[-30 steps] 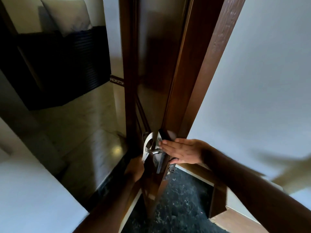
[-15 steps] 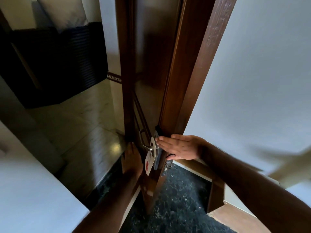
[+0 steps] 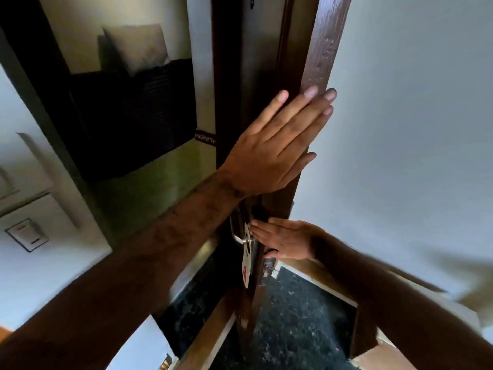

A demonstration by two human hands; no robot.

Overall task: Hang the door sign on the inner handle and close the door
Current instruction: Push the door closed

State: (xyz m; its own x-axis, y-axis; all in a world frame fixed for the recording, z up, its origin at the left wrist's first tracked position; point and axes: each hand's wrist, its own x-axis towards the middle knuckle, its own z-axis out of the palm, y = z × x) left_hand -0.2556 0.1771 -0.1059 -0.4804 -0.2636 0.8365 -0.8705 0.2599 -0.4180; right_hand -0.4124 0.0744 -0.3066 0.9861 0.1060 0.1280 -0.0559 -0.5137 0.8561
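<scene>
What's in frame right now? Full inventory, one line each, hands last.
door: 1, dark brown wood, centre, ajar, seen nearly edge-on
door frame: 1, brown wood, right of the door edge
door handle: 1, silver metal lever, on the door, lower centre
door sign: 1, white with a red mark, hanging on the handle
wall switch: 1, white, left wall
pillow: 1, pale, upper left, on dark furniture
floor: dark speckled, bottom centre
wall: white, right
left hand: 1, flat, fingers spread, on the door edge above the handle
right hand: 1, flat, beside the handle
</scene>
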